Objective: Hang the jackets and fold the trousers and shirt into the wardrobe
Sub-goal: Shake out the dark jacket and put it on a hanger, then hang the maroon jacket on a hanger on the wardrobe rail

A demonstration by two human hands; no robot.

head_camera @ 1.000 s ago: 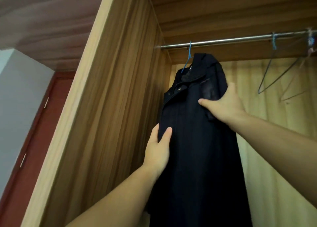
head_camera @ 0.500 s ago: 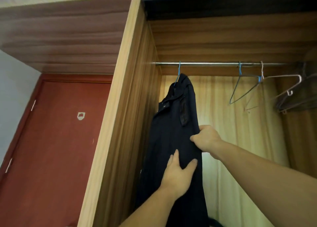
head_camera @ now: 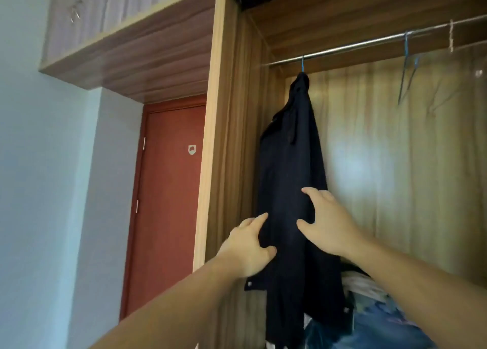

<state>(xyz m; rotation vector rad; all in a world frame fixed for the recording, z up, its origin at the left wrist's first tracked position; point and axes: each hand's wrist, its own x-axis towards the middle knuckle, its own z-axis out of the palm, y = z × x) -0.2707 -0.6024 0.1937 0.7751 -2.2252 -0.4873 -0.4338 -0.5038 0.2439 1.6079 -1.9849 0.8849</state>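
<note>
A dark navy jacket (head_camera: 290,169) hangs on a blue hanger (head_camera: 303,63) from the metal rail (head_camera: 350,46), at the left end of the open wardrobe. My left hand (head_camera: 247,245) holds the jacket's left edge low down, thumb on the front and fingers along the side. My right hand (head_camera: 326,224) rests on the jacket's right side at about the same height, fingers spread over the cloth. The jacket's hem hangs below both hands.
The wardrobe's side panel (head_camera: 237,137) stands close to the left of the jacket. Empty wire hangers (head_camera: 407,66) hang further right on the rail. A heap of clothes (head_camera: 382,319) lies at the wardrobe's bottom right. A red door (head_camera: 168,203) is on the left.
Both hands have slid down the jacket from its shoulder to its lower half. My right hand has loosened from a grip to spread fingers. The view has pulled back.
</note>
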